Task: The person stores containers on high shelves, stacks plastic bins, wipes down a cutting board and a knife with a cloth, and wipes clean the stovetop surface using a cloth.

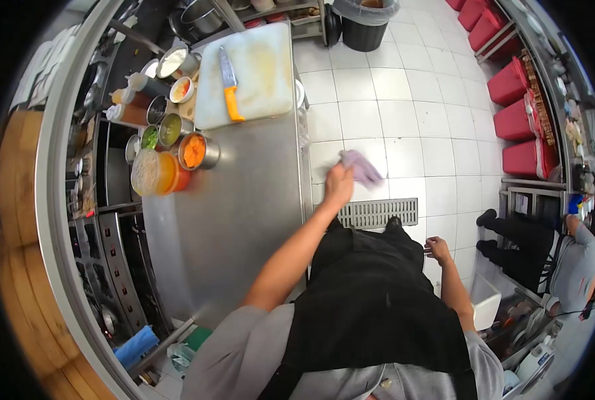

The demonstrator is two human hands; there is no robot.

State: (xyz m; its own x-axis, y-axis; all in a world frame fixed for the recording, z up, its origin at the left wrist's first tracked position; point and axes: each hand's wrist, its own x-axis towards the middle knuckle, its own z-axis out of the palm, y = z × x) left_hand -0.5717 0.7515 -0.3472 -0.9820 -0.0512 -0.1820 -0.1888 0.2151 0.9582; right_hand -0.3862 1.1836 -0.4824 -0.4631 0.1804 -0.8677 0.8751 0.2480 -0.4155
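My left hand is closed around a purple-grey cloth, which hangs over the tiled floor just past the edge of the steel worktop. The cloth is slightly blurred. Down by my right side, my right hand holds nothing, its fingers loosely apart near my black apron. On the worktop, a knife with an orange handle lies on a white cutting board. Nearer to me stands a metal container of orange pieces, beside a clear tub.
Squeeze bottles and several small containers line the worktop's left side. A floor drain grate lies by my feet. A black bin stands ahead. Red bins line the right, where another person stands.
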